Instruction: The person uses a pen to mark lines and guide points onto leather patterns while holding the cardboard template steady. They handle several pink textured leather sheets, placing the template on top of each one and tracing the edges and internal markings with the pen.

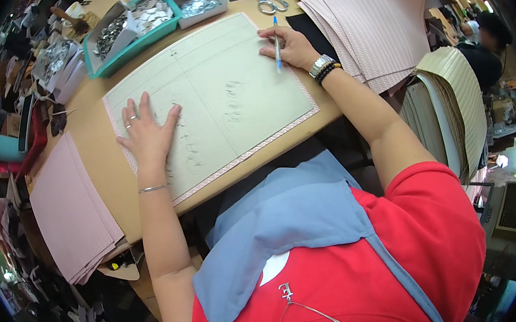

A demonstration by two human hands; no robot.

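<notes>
A pale greenish pattern board (pixel 205 94), with ruled lines and handwriting, lies flat on the table. Along its near edge shows a strip of pink textured sheet (pixel 280 129) beneath it. My left hand (pixel 145 127) rests on the left part of the board, fingers spread, with a ring on one finger. At the board's far right corner, my right hand (pixel 292 47) holds a pen (pixel 277 50) with a clear barrel and blue end. The pen stands nearly in line with my view, so I cannot tell whether its tip touches anything.
Pink textured sheets are stacked at far right (pixel 375 22) and near left (pixel 73 207). A teal tray (pixel 92 60) of small metal pieces, a smaller box (pixel 203 8) and scissors (pixel 272 3) sit along the back. Beige sheets (pixel 451 105) hang at the right; another person (pixel 486 46) is beyond.
</notes>
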